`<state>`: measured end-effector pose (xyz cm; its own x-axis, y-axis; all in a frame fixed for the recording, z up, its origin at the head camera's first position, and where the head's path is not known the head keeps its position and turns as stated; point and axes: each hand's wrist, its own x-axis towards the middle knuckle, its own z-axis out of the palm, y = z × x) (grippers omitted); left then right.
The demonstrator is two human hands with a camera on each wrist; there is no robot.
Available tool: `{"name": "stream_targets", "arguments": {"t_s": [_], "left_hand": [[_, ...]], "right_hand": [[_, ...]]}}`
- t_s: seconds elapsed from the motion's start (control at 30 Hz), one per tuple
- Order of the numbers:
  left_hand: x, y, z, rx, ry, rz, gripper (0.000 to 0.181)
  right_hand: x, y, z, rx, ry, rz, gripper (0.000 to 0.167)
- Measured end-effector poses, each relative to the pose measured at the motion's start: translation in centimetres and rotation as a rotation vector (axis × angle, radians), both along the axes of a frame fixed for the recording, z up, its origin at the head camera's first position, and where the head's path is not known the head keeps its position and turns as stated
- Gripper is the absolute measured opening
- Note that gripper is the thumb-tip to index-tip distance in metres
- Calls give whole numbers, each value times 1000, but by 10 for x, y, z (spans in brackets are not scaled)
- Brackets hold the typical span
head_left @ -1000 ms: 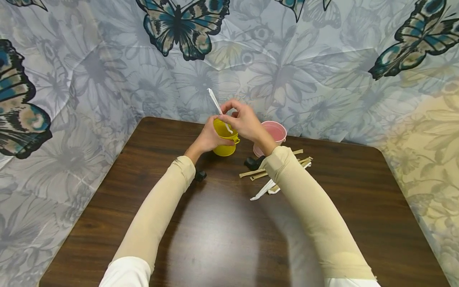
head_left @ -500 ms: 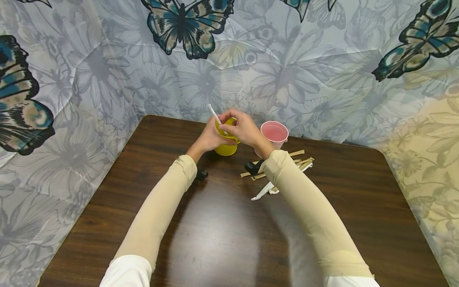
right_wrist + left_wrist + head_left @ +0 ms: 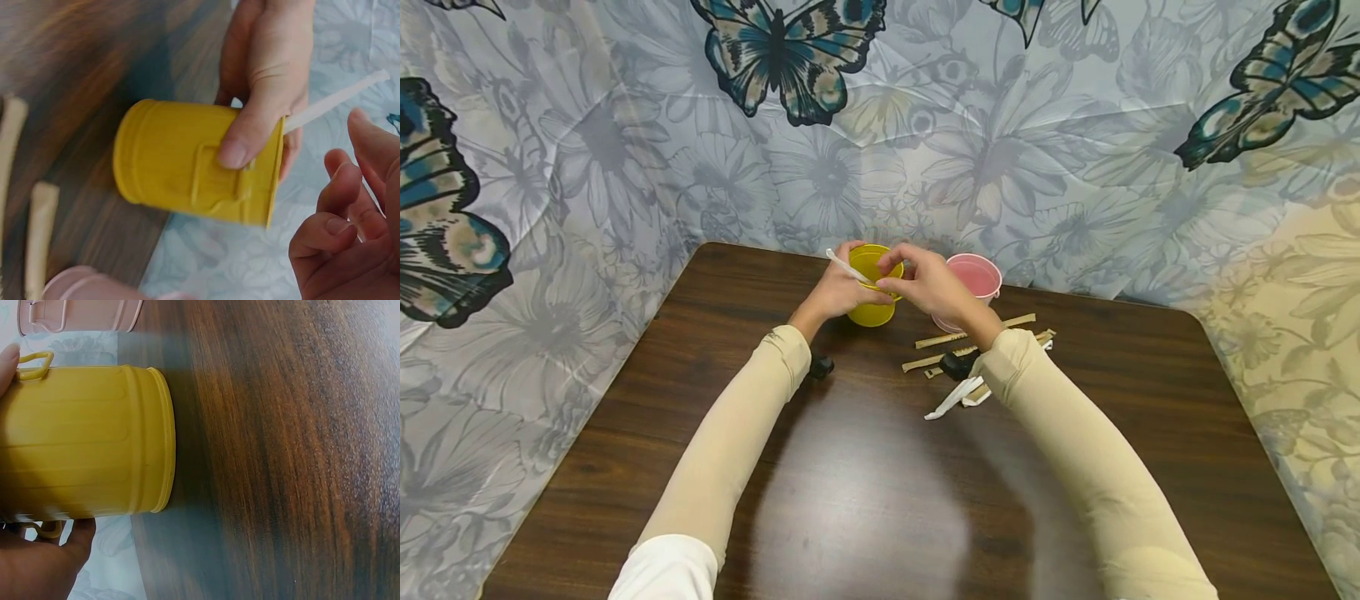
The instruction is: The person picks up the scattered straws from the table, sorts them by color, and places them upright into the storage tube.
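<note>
My left hand (image 3: 835, 292) grips a small yellow pail (image 3: 872, 313) round its side; its thumb lies over a side handle in the right wrist view. From the pail's mouth a slim white paper stick packet (image 3: 340, 100) pokes out at a slant, leaning on the rim; its lower end is hidden inside. Beside the rim is my right hand (image 3: 929, 287), apart from the packet, fingers loosely bent and holding nothing in the right wrist view (image 3: 356, 237). The left wrist view shows the ribbed yellow pail (image 3: 81, 437) close up, with fingers at both sides.
A pink pail (image 3: 973, 275) stands right of the yellow one, near the table's back edge. Several brown paper sticks (image 3: 925, 363) and white ones (image 3: 955, 397) lie loosely under and beside my right forearm. A patterned cloth (image 3: 1037, 167) hangs behind the dark wooden table (image 3: 700, 350).
My right hand lowered the white packet into the yellow pail, let go of it and drew back to the right. The packet now leans left on the rim. My left hand kept its grip.
</note>
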<state>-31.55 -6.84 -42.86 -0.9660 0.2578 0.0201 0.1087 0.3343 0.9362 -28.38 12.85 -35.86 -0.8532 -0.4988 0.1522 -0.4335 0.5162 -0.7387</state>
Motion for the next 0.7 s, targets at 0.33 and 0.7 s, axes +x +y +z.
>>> {"name": "stream_targets", "arguments": {"t_s": [0.33, 0.7], "left_hand": [[0, 0, 0, -32, 22, 35, 113], [0, 2, -1, -46, 31, 26, 113]], "right_hand": [[37, 55, -11, 78, 18, 3, 24], [65, 116, -31, 134, 29, -68, 19]]}}
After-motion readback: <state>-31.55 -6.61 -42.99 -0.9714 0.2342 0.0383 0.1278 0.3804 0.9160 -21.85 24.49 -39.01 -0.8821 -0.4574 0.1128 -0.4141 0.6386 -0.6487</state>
